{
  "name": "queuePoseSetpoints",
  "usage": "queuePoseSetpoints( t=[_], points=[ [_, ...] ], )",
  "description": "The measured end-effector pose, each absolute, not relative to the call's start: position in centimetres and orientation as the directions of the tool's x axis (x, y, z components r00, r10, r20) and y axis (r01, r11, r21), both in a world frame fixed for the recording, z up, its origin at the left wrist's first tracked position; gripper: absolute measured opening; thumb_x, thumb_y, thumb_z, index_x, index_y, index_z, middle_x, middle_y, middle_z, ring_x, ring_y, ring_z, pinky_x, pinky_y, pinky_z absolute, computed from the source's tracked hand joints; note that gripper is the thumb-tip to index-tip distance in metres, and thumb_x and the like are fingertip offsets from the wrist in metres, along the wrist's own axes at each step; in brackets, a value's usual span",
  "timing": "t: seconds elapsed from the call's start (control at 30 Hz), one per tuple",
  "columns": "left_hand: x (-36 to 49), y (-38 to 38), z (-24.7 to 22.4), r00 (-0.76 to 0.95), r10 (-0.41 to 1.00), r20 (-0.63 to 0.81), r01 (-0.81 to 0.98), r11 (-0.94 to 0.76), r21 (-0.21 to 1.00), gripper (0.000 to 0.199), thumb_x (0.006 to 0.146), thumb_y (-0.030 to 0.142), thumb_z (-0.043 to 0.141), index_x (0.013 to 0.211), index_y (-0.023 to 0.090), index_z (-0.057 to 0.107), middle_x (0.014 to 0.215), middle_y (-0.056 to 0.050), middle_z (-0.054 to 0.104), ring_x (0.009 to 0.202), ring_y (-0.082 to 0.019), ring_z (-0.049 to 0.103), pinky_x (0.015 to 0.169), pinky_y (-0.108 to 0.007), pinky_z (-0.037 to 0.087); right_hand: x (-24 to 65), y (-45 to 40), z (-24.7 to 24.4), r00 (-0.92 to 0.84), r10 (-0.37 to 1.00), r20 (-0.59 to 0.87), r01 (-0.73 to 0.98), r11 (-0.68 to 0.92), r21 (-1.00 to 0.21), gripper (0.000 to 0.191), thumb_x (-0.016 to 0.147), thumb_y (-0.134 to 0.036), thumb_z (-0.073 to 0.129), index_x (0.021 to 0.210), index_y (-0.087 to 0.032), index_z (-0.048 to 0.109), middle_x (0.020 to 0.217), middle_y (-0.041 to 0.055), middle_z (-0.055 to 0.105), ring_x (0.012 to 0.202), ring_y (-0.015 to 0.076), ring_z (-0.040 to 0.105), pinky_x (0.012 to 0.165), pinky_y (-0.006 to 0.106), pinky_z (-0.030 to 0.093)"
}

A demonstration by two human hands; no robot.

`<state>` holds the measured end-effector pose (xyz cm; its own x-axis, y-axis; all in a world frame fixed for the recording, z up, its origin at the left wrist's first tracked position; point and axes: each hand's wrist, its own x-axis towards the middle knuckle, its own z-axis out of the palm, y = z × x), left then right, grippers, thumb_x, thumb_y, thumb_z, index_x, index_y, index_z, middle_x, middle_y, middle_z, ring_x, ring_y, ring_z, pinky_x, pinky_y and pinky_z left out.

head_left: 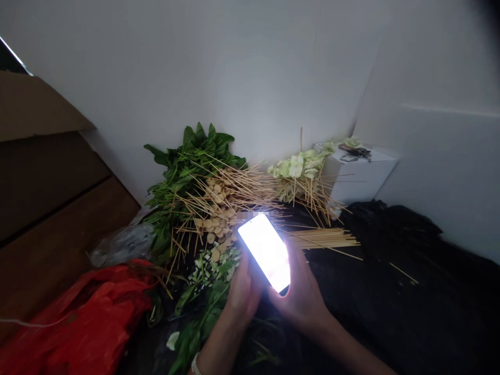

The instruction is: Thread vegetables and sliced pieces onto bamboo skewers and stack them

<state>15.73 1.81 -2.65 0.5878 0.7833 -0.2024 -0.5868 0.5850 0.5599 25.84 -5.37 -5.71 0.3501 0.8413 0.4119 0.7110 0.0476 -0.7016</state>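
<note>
A phone (266, 252) with a glaring white screen is held up at the centre, tilted, its details washed out. My left hand (244, 289) grips its left side, and my right hand (300, 291) is closed around its lower right edge. Just beyond the phone lie skewered pale round slices (219, 221) with many thin sticks. Leafy greens (195, 156) are heaped behind them to the left. Pale cabbage pieces (299, 165) on sticks lie at the back right. A bundle of bare sticks (326, 238) rests right of the phone.
A red plastic bag (94, 317) and clear plastic (123, 245) lie at left beside a brown box (47, 177). Black plastic (390, 281) covers the right side. A white box (363, 177) holds dark small items (355, 152). Chopped greens (213, 268) lie near my left hand.
</note>
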Motion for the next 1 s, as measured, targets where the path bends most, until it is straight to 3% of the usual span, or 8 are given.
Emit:
queuePoseSetpoints(
  t=[0.17,0.27,0.33,0.4,0.53,0.67,1.0],
  points=[
    [15.8,2.1,-3.4,0.617,0.758,-0.21,-0.521,0.594,0.613,0.051,0.098,0.045,0.043,0.14,0.016,0.05,0.13,-0.012,0.065,0.123,-0.027,0.057,0.106,-0.04,0.043,26.7,-5.8,-6.0,0.36,0.796,0.486,0.762,0.05,-0.646,0.105,0.07,-0.021,0.067,0.154,-0.028,0.005,0.147,0.0147,0.037,0.133,0.0409,0.039,0.105,0.061,0.039],
    [15.8,2.1,-4.0,0.613,0.76,-0.216,-0.479,0.575,0.663,0.043,0.094,0.045,0.052,0.125,0.017,0.061,0.1,-0.009,0.074,0.091,-0.021,0.068,0.085,-0.033,0.052,27.2,-6.2,-6.0,0.365,0.785,0.501,0.789,0.024,-0.614,0.103,0.071,-0.02,0.065,0.154,-0.027,0.005,0.146,0.0154,0.037,0.134,0.0399,0.038,0.105,0.06,0.039],
    [15.7,2.0,-4.1,0.609,0.758,-0.233,-0.436,0.565,0.7,0.036,0.092,0.044,0.057,0.116,0.017,0.064,0.082,-0.003,0.071,0.072,-0.014,0.065,0.072,-0.027,0.052,28.0,-6.5,-6.1,0.383,0.776,0.501,0.799,-0.005,-0.602,0.102,0.071,-0.02,0.065,0.154,-0.026,0.005,0.144,0.0157,0.039,0.134,0.0388,0.037,0.106,0.059,0.038],
    [15.3,2.0,-3.9,0.596,0.756,-0.271,-0.376,0.56,0.738,0.034,0.092,0.04,0.058,0.118,0.019,0.063,0.088,-0.004,0.072,0.078,-0.015,0.066,0.074,-0.028,0.051,29.2,-6.9,-6.4,0.413,0.757,0.506,0.799,-0.036,-0.6,0.101,0.071,-0.021,0.065,0.153,-0.025,0.007,0.143,0.0157,0.039,0.134,0.0374,0.038,0.106,0.057,0.039],
    [13.9,2.1,-2.9,0.581,0.753,-0.308,-0.302,0.551,0.778,0.044,0.091,0.035,0.059,0.132,0.018,0.054,0.123,-0.015,0.067,0.113,-0.025,0.063,0.094,-0.036,0.048,32.6,-8.0,-7.6,0.49,0.72,0.491,0.771,-0.094,-0.63,0.098,0.07,-0.023,0.065,0.152,-0.024,0.012,0.146,0.0145,0.038,0.133,0.0343,0.04,0.106,0.054,0.04],
    [12.3,2.6,-2.3,0.575,0.753,-0.319,-0.29,0.553,0.781,0.049,0.087,0.034,0.064,0.132,0.018,0.055,0.121,-0.015,0.069,0.112,-0.025,0.065,0.095,-0.036,0.048,36.6,-9.7,-8.9,0.599,0.694,0.4,0.71,-0.229,-0.666,0.099,0.069,-0.028,0.067,0.152,-0.024,0.014,0.143,0.0145,0.042,0.132,0.0351,0.041,0.103,0.053,0.041],
    [10.1,4.4,-2.5,0.558,0.754,-0.345,-0.277,0.562,0.78,0.057,0.074,0.026,0.077,0.128,0.022,0.06,0.105,-0.009,0.074,0.099,-0.022,0.069,0.082,-0.029,0.055,44.7,-14.5,-9.9,0.764,0.575,0.294,0.613,-0.504,-0.608,0.097,0.069,-0.036,0.066,0.152,-0.017,0.02,0.143,0.0204,0.043,0.124,0.0375,0.05,0.1,0.051,0.043]
  ],
)
